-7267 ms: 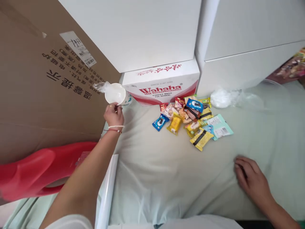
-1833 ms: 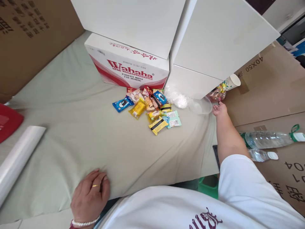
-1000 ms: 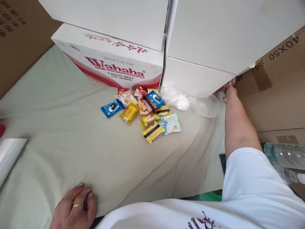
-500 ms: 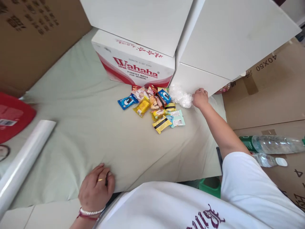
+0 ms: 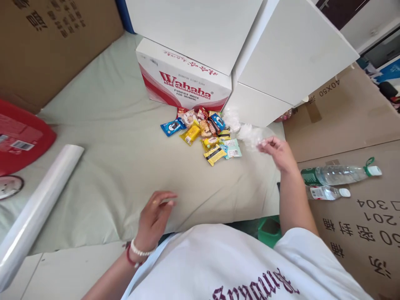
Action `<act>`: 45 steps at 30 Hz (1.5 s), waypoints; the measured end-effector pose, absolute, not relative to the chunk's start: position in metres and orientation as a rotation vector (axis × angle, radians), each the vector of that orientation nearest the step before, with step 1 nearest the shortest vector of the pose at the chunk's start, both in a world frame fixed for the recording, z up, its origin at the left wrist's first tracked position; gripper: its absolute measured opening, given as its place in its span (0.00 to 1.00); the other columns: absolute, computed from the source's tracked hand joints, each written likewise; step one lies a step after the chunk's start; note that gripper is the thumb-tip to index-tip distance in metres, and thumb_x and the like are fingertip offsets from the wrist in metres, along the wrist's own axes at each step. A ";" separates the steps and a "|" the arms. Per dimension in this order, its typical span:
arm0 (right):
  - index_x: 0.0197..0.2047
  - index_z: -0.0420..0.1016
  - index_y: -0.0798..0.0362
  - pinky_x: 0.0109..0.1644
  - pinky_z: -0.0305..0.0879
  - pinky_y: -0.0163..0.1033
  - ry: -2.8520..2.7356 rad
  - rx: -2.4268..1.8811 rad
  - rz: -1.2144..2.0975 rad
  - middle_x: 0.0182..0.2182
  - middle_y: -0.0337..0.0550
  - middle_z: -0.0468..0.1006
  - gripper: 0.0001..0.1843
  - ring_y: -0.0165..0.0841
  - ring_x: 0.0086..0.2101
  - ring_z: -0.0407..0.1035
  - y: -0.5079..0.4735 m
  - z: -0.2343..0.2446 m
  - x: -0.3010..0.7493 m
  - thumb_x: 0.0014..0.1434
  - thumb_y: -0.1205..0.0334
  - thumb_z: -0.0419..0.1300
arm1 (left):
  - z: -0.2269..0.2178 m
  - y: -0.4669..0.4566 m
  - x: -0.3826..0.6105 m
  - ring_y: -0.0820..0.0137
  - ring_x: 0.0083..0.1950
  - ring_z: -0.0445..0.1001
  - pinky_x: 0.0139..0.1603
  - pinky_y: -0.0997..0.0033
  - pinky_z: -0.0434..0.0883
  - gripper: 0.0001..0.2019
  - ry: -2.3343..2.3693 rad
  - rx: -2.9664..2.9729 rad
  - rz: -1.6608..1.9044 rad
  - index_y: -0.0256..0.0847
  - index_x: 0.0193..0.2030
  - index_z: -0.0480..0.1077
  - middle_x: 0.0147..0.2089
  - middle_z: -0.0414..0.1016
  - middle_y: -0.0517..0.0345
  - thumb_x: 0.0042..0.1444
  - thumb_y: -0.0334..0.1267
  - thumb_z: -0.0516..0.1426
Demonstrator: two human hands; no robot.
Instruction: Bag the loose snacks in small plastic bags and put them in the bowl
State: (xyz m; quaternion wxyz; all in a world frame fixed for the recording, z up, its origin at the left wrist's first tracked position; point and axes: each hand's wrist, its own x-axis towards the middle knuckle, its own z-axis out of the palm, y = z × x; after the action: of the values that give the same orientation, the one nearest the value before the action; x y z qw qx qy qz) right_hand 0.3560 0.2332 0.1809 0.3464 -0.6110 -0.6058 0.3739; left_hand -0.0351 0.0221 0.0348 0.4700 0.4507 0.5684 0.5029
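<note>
My right hand [image 5: 276, 151] pinches the edge of a clear plastic bag [image 5: 252, 136], which trails off to the left of the fingers. More crumpled clear plastic [image 5: 231, 119] lies just behind it, against the white carton. Left of the bag is a pile of small wrapped snacks: a blue packet [image 5: 173, 126], a yellow packet [image 5: 191, 133], a yellow-and-black packet [image 5: 214, 154] and a pale green packet [image 5: 233, 148] among several others. My left hand [image 5: 157, 214] hovers over the near edge of the cloth, thumb and fingers apart, holding nothing.
A Wahaha water carton [image 5: 184, 83] and white boxes [image 5: 265, 54] stand behind the snacks. At left are a red container [image 5: 25, 137] and a long plastic-wrapped roll [image 5: 40, 208]. Bottles [image 5: 340, 174] lie on cardboard at right. A green bin [image 5: 269, 231] sits below the edge.
My right hand has drawn back toward me, pulling a clear bag out from the crumpled plastic. My left hand has lifted and moved right, its fingers opening. The view has shifted slightly.
</note>
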 end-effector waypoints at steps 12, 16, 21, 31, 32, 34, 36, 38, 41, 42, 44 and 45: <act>0.30 0.72 0.50 0.34 0.73 0.35 -0.689 -1.161 1.773 0.35 0.39 0.82 0.14 0.29 0.29 0.73 0.074 0.057 0.283 0.50 0.60 0.74 | 0.024 0.100 0.069 0.59 0.47 0.81 0.47 0.62 0.76 0.28 0.600 0.297 0.804 0.38 0.45 0.77 0.45 0.83 0.48 0.41 0.49 0.77; 0.32 0.72 0.49 0.39 0.77 0.37 -0.547 -1.187 1.689 0.34 0.38 0.82 0.15 0.31 0.32 0.76 0.077 0.057 0.303 0.49 0.60 0.75 | 0.021 0.091 0.070 0.70 0.40 0.78 0.46 0.68 0.73 0.24 0.689 0.301 0.918 0.40 0.44 0.76 0.41 0.81 0.57 0.42 0.44 0.77; 0.56 0.74 0.41 0.48 0.79 0.49 -0.608 -1.269 1.681 0.49 0.42 0.81 0.33 0.40 0.47 0.78 0.078 0.059 0.279 0.51 0.40 0.75 | 0.023 0.079 0.075 0.73 0.40 0.75 0.46 0.71 0.70 0.24 0.795 0.341 1.061 0.41 0.39 0.70 0.39 0.78 0.65 0.41 0.39 0.77; 0.40 0.79 0.50 0.31 0.63 0.34 -0.865 -1.470 1.529 0.29 0.33 0.74 0.25 0.25 0.26 0.63 0.085 0.061 0.268 0.43 0.49 0.79 | 0.038 0.080 0.021 0.72 0.39 0.78 0.42 0.71 0.73 0.37 0.819 0.355 1.039 0.46 0.57 0.69 0.44 0.80 0.60 0.40 0.36 0.78; 0.40 0.80 0.50 0.30 0.63 0.33 -0.839 -1.459 1.538 0.29 0.33 0.74 0.24 0.25 0.26 0.63 0.085 0.063 0.271 0.43 0.49 0.80 | 0.039 0.080 0.014 0.74 0.37 0.77 0.41 0.72 0.73 0.37 0.818 0.350 1.039 0.45 0.59 0.70 0.42 0.80 0.61 0.41 0.36 0.77; 0.38 0.80 0.50 0.30 0.65 0.31 -0.784 -1.403 1.552 0.28 0.33 0.74 0.23 0.25 0.26 0.65 0.085 0.067 0.274 0.44 0.49 0.80 | 0.040 0.080 0.004 0.74 0.35 0.77 0.40 0.72 0.73 0.35 0.821 0.350 1.041 0.43 0.59 0.72 0.41 0.80 0.60 0.43 0.37 0.76; 0.38 0.79 0.49 0.32 0.67 0.31 -0.731 -1.331 1.562 0.28 0.33 0.74 0.22 0.25 0.27 0.67 0.085 0.070 0.274 0.46 0.49 0.80 | 0.041 0.079 -0.004 0.73 0.35 0.77 0.39 0.73 0.72 0.32 0.822 0.371 1.021 0.41 0.57 0.75 0.41 0.80 0.58 0.43 0.38 0.76; 0.38 0.79 0.48 0.32 0.69 0.31 -0.710 -1.277 1.564 0.28 0.33 0.74 0.21 0.25 0.28 0.68 0.086 0.071 0.273 0.48 0.48 0.80 | 0.042 0.079 -0.010 0.73 0.35 0.77 0.36 0.74 0.71 0.28 0.821 0.398 0.993 0.39 0.53 0.78 0.41 0.81 0.56 0.45 0.41 0.76; 0.39 0.78 0.48 0.29 0.69 0.30 -0.745 -1.279 1.543 0.29 0.34 0.74 0.22 0.26 0.27 0.68 0.087 0.071 0.270 0.50 0.44 0.78 | 0.043 0.081 -0.016 0.69 0.36 0.76 0.35 0.72 0.70 0.26 0.809 0.466 0.890 0.37 0.47 0.81 0.38 0.80 0.52 0.53 0.58 0.69; 0.39 0.78 0.48 0.26 0.67 0.30 -0.776 -1.305 1.525 0.29 0.35 0.75 0.23 0.26 0.26 0.68 0.088 0.071 0.269 0.51 0.42 0.77 | 0.043 0.083 -0.017 0.68 0.36 0.76 0.35 0.70 0.70 0.27 0.817 0.536 0.828 0.37 0.45 0.82 0.37 0.80 0.52 0.55 0.62 0.66; 0.39 0.79 0.49 0.20 0.62 0.31 -0.866 -1.380 1.463 0.28 0.36 0.75 0.25 0.27 0.24 0.66 0.090 0.073 0.269 0.52 0.37 0.74 | 0.043 0.087 -0.017 0.68 0.35 0.73 0.37 0.69 0.70 0.24 0.857 0.765 0.666 0.39 0.39 0.83 0.34 0.78 0.54 0.55 0.62 0.66; 0.38 0.79 0.49 0.18 0.59 0.31 -0.911 -1.418 1.427 0.27 0.36 0.75 0.26 0.27 0.22 0.65 0.091 0.075 0.269 0.53 0.35 0.73 | 0.044 0.089 -0.016 0.68 0.34 0.72 0.38 0.68 0.70 0.21 0.884 0.892 0.605 0.40 0.36 0.82 0.32 0.78 0.56 0.54 0.59 0.68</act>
State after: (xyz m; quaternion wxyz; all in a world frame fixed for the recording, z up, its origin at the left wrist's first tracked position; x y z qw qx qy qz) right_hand 0.2689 0.0907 0.0747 0.4501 -0.5734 -0.3685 0.5770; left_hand -0.0163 0.0886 0.0440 0.7668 0.4109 0.4070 0.2784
